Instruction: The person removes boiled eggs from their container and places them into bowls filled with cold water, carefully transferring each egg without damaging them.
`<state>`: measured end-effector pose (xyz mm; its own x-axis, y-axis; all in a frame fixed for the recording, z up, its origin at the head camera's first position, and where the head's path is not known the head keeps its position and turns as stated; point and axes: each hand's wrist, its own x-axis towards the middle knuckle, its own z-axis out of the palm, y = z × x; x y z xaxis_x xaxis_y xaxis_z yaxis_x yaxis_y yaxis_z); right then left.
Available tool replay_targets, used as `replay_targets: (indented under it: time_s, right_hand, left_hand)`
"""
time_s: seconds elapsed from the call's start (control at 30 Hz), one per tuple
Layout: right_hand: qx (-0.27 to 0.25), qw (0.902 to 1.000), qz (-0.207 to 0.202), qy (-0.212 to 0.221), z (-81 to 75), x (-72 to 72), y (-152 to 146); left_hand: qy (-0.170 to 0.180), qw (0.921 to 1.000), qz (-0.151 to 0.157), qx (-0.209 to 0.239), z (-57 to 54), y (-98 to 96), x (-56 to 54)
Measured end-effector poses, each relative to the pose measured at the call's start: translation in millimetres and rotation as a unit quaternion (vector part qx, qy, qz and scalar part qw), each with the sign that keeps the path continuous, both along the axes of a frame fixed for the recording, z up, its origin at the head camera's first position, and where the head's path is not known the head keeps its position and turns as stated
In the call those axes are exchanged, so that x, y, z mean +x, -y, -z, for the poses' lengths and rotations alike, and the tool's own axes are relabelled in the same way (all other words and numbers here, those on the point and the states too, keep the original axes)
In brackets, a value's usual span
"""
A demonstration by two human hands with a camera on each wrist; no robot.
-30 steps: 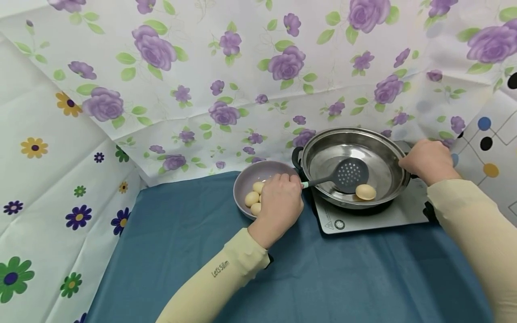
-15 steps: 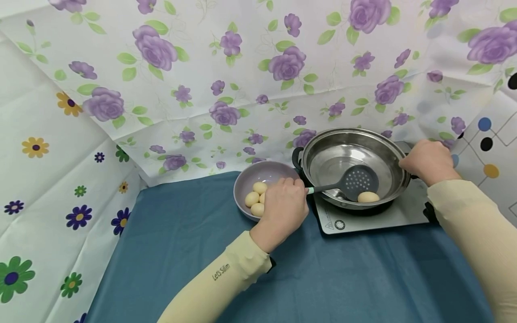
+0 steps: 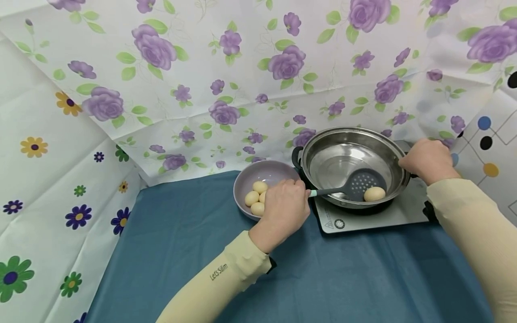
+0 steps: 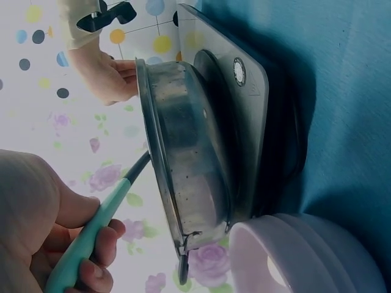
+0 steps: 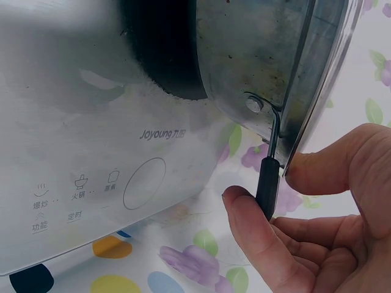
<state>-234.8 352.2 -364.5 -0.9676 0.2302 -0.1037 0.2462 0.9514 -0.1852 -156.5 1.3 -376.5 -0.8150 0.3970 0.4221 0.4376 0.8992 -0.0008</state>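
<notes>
My left hand (image 3: 284, 204) grips the mint-green handle (image 4: 91, 238) of a grey skimmer. The perforated skimmer head (image 3: 361, 183) is inside a wide steel pot (image 3: 329, 163), tilted, with a pale egg (image 3: 374, 194) against its lower right edge. Whether the egg lies on the head or beside it, I cannot tell. At the pot's right side, my right hand (image 3: 430, 160) holds a black side handle (image 5: 267, 189), fingers curled under it and thumb at the rim. Below my left hand, partly hidden, a mauve bowl (image 3: 266, 168) contains several eggs (image 3: 251, 198).
The pot stands on a flat silver induction cooker (image 3: 375, 220). A blue cloth (image 3: 181, 251) covers the table. Behind hangs a purple-flowered sheet (image 3: 181, 58), and patterned sheets line both sides. The bowl sits close to the pot's left handle (image 3: 296, 157).
The skimmer head has moved right and slightly down within the pot, and the egg has shifted right with it. My left hand has moved slightly right. My right hand stays on the pot handle.
</notes>
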Motion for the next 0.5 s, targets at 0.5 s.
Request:
replay_targets:
  time_s: [0.5]
  right_hand:
    - [0.013,0.9999,0.0,-0.006,-1.1,-1.0,1]
  left_hand:
    - [0.07,0.9969,-0.029,0.019,-11.4,7.1,-0.4]
